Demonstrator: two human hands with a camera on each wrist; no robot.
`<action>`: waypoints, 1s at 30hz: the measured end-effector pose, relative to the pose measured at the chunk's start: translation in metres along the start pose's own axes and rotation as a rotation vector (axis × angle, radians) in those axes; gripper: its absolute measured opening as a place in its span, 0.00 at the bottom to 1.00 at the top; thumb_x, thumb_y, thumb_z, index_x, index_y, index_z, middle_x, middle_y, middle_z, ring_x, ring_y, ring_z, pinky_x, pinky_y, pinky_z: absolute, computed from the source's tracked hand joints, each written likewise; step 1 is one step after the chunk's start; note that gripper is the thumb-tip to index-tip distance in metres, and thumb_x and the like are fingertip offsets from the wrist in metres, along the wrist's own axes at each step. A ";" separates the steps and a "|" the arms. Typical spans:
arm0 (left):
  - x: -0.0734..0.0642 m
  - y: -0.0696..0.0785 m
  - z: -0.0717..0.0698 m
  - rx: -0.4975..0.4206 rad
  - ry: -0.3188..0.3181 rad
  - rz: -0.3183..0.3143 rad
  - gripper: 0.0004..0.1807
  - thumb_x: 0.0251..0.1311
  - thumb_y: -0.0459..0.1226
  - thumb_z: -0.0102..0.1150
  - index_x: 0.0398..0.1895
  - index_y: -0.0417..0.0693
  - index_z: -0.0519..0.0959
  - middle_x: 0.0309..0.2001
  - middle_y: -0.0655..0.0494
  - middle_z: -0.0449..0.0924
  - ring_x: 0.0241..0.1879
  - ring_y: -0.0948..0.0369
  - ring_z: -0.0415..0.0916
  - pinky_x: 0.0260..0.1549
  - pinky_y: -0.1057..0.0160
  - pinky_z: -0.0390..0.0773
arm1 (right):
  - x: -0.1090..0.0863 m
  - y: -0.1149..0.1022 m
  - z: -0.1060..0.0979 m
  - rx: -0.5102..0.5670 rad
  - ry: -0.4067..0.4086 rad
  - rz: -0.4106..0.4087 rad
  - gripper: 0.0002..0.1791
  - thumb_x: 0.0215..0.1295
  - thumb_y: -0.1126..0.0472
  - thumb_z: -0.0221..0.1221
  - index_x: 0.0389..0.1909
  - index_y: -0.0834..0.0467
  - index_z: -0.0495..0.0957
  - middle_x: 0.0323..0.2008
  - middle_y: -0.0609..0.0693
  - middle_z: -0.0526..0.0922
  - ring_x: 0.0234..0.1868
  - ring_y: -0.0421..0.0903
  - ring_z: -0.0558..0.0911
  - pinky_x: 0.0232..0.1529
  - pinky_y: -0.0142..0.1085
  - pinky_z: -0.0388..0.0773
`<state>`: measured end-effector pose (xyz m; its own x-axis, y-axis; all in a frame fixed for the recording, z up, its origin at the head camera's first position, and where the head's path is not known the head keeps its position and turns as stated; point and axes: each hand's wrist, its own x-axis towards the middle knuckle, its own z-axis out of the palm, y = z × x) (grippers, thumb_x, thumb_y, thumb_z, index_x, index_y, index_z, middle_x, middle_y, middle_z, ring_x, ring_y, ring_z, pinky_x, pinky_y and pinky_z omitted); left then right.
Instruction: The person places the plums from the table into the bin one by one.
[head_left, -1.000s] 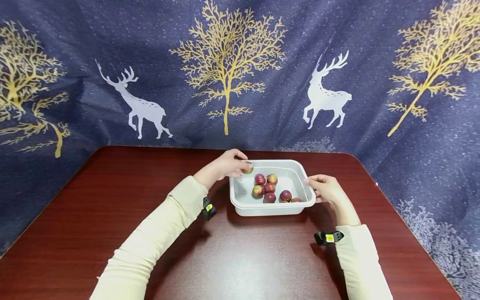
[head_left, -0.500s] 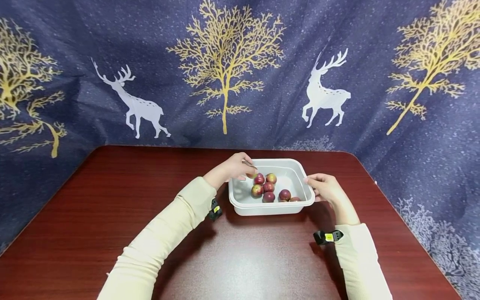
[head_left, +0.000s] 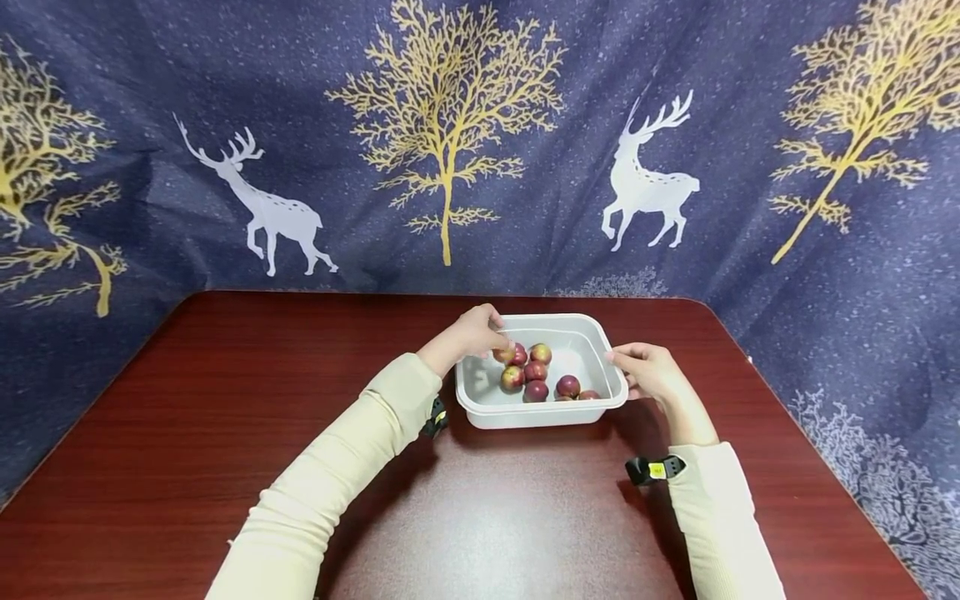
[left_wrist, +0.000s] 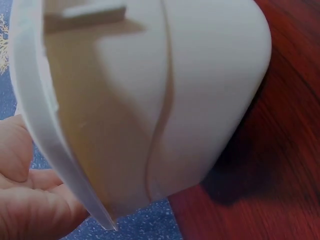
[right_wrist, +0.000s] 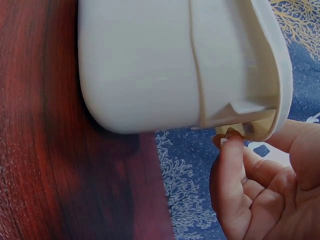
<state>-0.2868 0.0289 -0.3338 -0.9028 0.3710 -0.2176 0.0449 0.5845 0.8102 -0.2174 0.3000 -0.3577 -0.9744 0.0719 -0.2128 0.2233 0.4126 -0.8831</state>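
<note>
A white plastic tub (head_left: 540, 410) stands on the table with several red and yellow plums (head_left: 536, 372) inside. My left hand (head_left: 474, 332) reaches over its left rim and holds a yellowish-red plum (head_left: 502, 355) low inside the tub, close beside the others. In the left wrist view, the left hand (left_wrist: 35, 195) shows at the rim, but the plum is hidden behind the tub wall. With thumb and fingers, my right hand (head_left: 651, 372) grips the right rim; the right wrist view shows this hand (right_wrist: 265, 185) with curled fingertips under the rim.
The tub rests on a dark red-brown wooden table (head_left: 247, 400) near its far edge. Right behind it hangs a blue cloth (head_left: 495, 258) with white deer and golden trees.
My left hand has moved right and slightly down, bringing the plum from the rim into the tub next to the others. My right hand keeps its grip on the rim.
</note>
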 end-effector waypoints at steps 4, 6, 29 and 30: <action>0.001 -0.002 -0.001 0.003 0.021 0.012 0.20 0.53 0.31 0.60 0.49 0.36 0.68 0.49 0.43 0.71 0.42 0.54 0.75 0.38 0.60 0.81 | 0.000 -0.001 0.000 0.005 -0.006 -0.005 0.26 0.64 0.57 0.53 0.56 0.72 0.66 0.19 0.41 0.77 0.19 0.34 0.77 0.22 0.31 0.80; 0.001 -0.002 -0.001 0.017 0.041 0.023 0.19 0.52 0.31 0.60 0.48 0.36 0.69 0.49 0.43 0.72 0.42 0.54 0.75 0.39 0.61 0.81 | 0.000 -0.001 0.000 0.007 -0.008 -0.005 0.26 0.64 0.57 0.53 0.56 0.72 0.66 0.19 0.42 0.77 0.19 0.34 0.77 0.22 0.31 0.80; -0.005 -0.016 -0.014 -0.027 0.166 0.260 0.12 0.53 0.31 0.57 0.42 0.39 0.73 0.42 0.44 0.79 0.43 0.53 0.76 0.42 0.64 0.75 | -0.003 0.000 0.002 -0.010 -0.014 -0.001 0.25 0.65 0.57 0.53 0.54 0.72 0.67 0.19 0.42 0.77 0.19 0.35 0.77 0.23 0.31 0.80; -0.005 -0.018 -0.016 -0.031 0.179 0.283 0.12 0.53 0.31 0.57 0.42 0.39 0.73 0.42 0.43 0.79 0.43 0.53 0.77 0.43 0.63 0.76 | -0.003 0.000 0.002 -0.011 -0.013 0.003 0.25 0.65 0.57 0.53 0.54 0.72 0.67 0.19 0.42 0.77 0.19 0.35 0.77 0.23 0.31 0.80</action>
<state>-0.2895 0.0052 -0.3382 -0.9174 0.3808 0.1154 0.2939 0.4532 0.8416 -0.2144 0.2981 -0.3580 -0.9734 0.0610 -0.2207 0.2256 0.4224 -0.8779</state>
